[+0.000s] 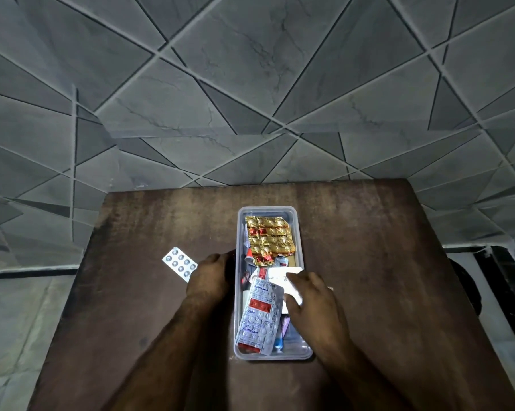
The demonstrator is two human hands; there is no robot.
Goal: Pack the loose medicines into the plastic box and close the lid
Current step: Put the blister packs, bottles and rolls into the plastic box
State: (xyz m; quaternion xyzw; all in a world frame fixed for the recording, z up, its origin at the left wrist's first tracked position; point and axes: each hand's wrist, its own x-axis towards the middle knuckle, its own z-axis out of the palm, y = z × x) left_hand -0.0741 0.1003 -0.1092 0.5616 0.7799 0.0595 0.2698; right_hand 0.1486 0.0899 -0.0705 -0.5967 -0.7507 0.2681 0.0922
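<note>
A clear plastic box [298, 232] stands open in the middle of the brown table, lengthwise away from me. Inside lie a crumpled gold blister strip [269, 238], a silver and red strip [259, 315] and other packets. My left hand [210, 277] presses against the box's left wall with curled fingers. My right hand [312, 310] reaches over the box from the right, its fingers on a white packet [280, 277] inside it. One silver blister strip [179, 264] lies loose on the table, just left of my left hand. No lid is in sight.
The brown table [369, 262] ends close behind the box, against a grey tiled wall [250, 84]. Bare tabletop lies on both sides of the box. Beyond the right table edge is a dark round object [469, 286] on the floor.
</note>
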